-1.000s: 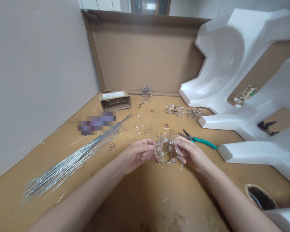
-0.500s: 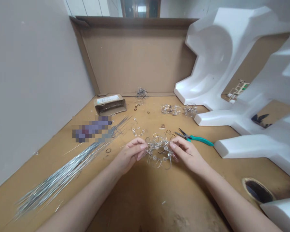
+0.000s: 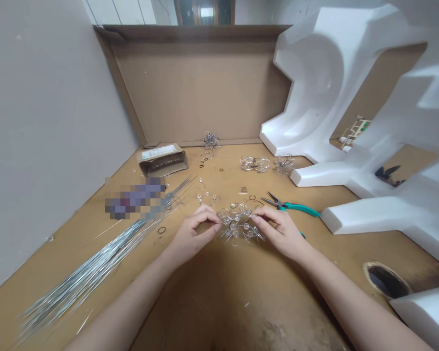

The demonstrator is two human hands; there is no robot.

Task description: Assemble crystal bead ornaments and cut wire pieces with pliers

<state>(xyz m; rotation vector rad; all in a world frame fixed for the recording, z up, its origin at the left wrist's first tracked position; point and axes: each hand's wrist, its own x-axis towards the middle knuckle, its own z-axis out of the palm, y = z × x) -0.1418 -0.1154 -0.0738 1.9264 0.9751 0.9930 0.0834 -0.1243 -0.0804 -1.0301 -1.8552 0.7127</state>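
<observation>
Between my two hands is a round wire piece with clear beads (image 3: 240,225), its thin silvery wire ends sticking out all around. My left hand (image 3: 199,229) pinches its left side between thumb and fingers. On the right side, my right hand (image 3: 274,226) grips it with thumb and fingertips. Just beyond my right hand lie pliers with teal handles (image 3: 296,207), their jaws apart. A small ring of clear beads (image 3: 206,199) rests on the table behind my left hand. Two similar beaded wire pieces (image 3: 255,164) (image 3: 285,164) stand farther back.
A bundle of straight wires (image 3: 106,258) lies at the left, near a pixelated purple item (image 3: 137,197). An open small carton (image 3: 163,161) and a wire tangle (image 3: 211,140) are at the back. White foam blocks (image 3: 366,212) line the right, with a hole (image 3: 387,280) in the table.
The beaded wire piece has been turned between my hands, its open ring now tipped flatter. Both hands keep hold of it. The whole view has shifted slightly.
</observation>
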